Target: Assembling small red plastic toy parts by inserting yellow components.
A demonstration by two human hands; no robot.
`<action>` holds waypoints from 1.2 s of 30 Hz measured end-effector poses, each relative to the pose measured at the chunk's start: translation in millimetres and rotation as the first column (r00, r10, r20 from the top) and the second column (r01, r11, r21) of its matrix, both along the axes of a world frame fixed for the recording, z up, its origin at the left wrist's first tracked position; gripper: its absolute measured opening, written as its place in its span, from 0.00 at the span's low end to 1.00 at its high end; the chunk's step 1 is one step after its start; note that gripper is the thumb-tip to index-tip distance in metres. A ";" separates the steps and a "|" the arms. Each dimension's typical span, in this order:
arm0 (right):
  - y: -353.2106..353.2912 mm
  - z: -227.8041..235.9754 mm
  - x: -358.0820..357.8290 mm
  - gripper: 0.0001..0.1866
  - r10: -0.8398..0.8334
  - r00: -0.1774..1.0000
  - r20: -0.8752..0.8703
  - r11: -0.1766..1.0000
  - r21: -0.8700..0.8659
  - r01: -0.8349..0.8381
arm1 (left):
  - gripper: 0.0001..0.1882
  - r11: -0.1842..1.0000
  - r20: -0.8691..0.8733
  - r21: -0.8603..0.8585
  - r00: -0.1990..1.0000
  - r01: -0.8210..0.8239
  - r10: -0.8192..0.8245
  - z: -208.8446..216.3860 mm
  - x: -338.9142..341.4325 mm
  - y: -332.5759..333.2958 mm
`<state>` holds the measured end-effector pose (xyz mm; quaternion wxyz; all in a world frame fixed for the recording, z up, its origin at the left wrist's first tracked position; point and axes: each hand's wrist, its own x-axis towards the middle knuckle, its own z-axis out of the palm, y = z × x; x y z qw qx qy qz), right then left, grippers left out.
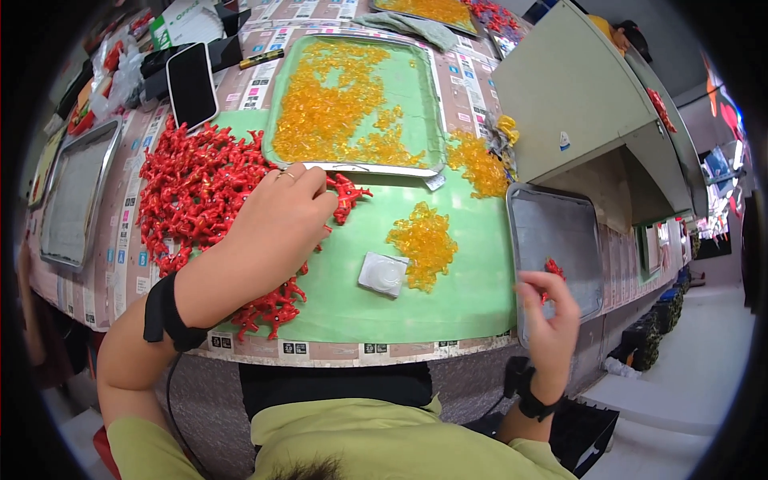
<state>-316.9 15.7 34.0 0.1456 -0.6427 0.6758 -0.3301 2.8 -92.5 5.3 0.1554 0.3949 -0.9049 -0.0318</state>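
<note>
Yellow-green shirt [344, 436] is seen nearest, left hand [284, 212] is curled at heaped red figures [188, 188], any grasp hidden, right hand [554, 324] is half-curled over left edge of grey tray [556, 224], red piece [554, 269] seen beside it, hold not determinable, white block [384, 274] placed against amber pieces [432, 240].

Lettering marks the green-and-white package [190, 26] beyond the left hand [286, 206] and the patterned table covering [120, 248] left of it.
</note>
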 end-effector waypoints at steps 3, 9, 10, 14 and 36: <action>-25.0 -8.8 26.7 0.10 0.258 0.962 -0.089 0.964 0.085 -0.251 | 0.11 0.999 -0.031 0.045 0.999 0.021 -0.020 -0.2 -1.4 -0.4; -50.0 -29.1 46.7 0.08 0.302 0.936 -0.181 0.952 0.098 -0.288 | 0.11 0.995 -0.036 0.092 0.999 0.022 -0.019 0.8 -4.0 1.2; -50.5 -31.6 47.3 0.07 0.305 0.931 -0.203 0.950 0.134 -0.282 | 0.11 0.996 -0.040 0.089 0.999 0.030 -0.027 0.9 -3.1 0.9; -48.8 -31.7 42.9 0.06 0.323 0.919 -0.226 0.943 0.164 -0.291 | 0.10 0.989 -0.043 0.134 0.997 0.071 -0.065 0.7 -0.4 1.3; -17.7 -7.4 40.5 0.11 0.119 0.584 0.803 0.890 0.174 -0.422 | 0.08 0.947 -0.365 0.264 0.928 0.183 -0.078 37.4 17.1 8.1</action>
